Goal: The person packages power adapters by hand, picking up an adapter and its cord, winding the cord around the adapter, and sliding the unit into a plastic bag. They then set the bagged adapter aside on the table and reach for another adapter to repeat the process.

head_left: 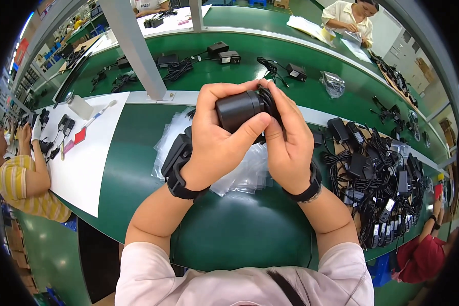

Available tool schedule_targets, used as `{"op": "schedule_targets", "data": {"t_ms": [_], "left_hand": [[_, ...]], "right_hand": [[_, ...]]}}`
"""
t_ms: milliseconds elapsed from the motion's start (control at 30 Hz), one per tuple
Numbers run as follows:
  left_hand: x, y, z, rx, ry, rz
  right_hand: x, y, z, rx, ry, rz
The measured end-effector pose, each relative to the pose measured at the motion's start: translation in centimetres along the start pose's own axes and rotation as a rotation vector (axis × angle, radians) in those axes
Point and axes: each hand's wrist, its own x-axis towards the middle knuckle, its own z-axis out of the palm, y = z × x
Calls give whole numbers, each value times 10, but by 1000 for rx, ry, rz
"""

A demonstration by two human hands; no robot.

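Between both hands, over the green bench, I hold a black power adapter (235,110) with its cable (268,103) coiled at one end. My left hand (215,143) is closed round the adapter's body, its thumb lying along the near side. My right hand (291,138) presses against the cable coil, with fingers over the far side and thumb on the near side. Part of the coil is hidden by my fingers. Below my hands lies a spread pile of clear plastic bags (242,176), partly covered by my wrists.
At right, a heap of black adapters and cables (375,176) rests on cardboard. More adapters (229,57) lie beyond the metal rail, near an upright post (132,48). At left, a white sheet (89,168) bears a bottle (79,106) and brush (101,113). Several co-workers sit around.
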Motion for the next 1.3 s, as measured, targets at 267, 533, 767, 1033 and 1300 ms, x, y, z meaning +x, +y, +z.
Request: {"op": "schedule_targets", "data": {"t_ms": [267,533,767,1033,1300], "left_hand": [[9,7,-9,106,84,-43],[5,12,-30,458,121,384],[-4,21,-20,237,-298,666],[-14,17,-11,135,76,106],[-1,21,-20,144,237,-33]], "right_hand": [[-3,-1,11,416,-215,148],[-4,-26,-2,329,-129,240],[6,-8,6,1125,-79,1080],[-2,-9,8,954,21,668],[3,-33,11,1021,-51,683]]}}
